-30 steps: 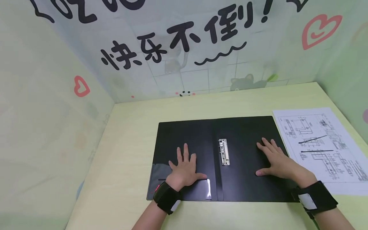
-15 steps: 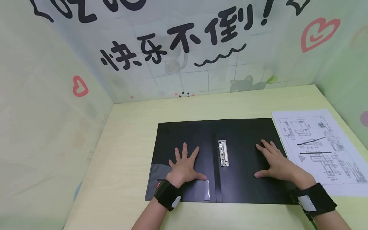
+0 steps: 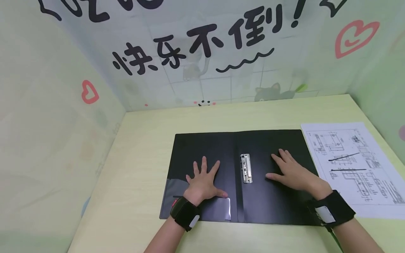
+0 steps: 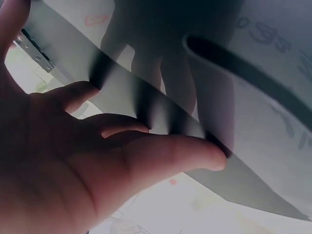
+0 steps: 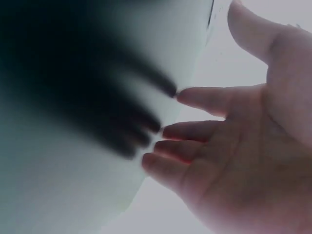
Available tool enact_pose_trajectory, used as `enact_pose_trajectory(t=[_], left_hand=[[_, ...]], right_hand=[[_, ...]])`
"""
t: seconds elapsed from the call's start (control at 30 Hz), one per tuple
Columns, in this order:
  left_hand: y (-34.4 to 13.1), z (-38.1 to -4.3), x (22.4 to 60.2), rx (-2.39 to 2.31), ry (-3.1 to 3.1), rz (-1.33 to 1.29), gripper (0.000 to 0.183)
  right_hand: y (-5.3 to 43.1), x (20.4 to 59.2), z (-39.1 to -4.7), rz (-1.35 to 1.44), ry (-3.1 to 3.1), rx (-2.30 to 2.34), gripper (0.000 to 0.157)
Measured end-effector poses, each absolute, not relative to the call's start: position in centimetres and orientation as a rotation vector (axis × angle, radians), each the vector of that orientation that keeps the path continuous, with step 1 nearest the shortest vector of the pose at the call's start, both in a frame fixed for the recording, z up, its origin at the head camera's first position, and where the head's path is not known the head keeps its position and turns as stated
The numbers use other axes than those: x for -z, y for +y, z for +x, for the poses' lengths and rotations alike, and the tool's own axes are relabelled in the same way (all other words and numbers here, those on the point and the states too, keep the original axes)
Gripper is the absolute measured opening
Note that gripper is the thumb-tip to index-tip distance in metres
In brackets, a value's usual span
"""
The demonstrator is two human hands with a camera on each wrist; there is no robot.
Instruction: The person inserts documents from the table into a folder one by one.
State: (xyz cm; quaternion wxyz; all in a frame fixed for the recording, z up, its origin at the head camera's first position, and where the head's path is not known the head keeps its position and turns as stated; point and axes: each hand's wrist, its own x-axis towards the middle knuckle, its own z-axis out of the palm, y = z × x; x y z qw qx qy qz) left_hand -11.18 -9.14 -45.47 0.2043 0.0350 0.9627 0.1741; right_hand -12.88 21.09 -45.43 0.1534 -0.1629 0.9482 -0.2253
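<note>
A black folder (image 3: 265,207) lies spread flat on the table, with a metal clip (image 3: 246,168) just right of its spine. On its left cover is a clear pocket (image 3: 218,211). My left hand (image 3: 201,185) rests on that cover with fingers spread; the left wrist view shows the fingertips (image 4: 217,158) touching the glossy surface. Over the right cover is my right hand (image 3: 292,174), its fingers extended and thumb apart. In the right wrist view its fingertips (image 5: 148,161) meet or nearly meet their shadows on the cover. Neither hand holds anything.
A sheet of paper with technical drawings (image 3: 354,182) lies right of the folder, close against its edge. Two thin black strokes or sticks cross it. The pale table (image 3: 136,175) is bounded by a printed wall covering (image 3: 221,84) at the back and both sides.
My right hand has moved left and slightly away from me across the right cover, toward the clip. The left hand stays on the left cover, its index finger now spread wider than a second ago.
</note>
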Motion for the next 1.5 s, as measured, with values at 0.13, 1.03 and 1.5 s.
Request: enact_pose_trajectory(t=[0.13,1.03,1.5], left_hand=[[-9.1,-10.9,45.7,-0.502,2.680,0.092,0.112],[-8.9,-11.2,46.0,-0.465,2.712,0.082,0.114],[-8.8,-11.2,45.8,-0.450,2.708,0.076,0.113]], right_hand=[[19.2,45.8,-13.4,-0.513,2.717,0.639,0.091],[14.4,45.8,-15.0,-0.324,2.793,0.370,0.123],[14.3,46.5,-14.9,-0.301,2.810,0.377,0.134]])
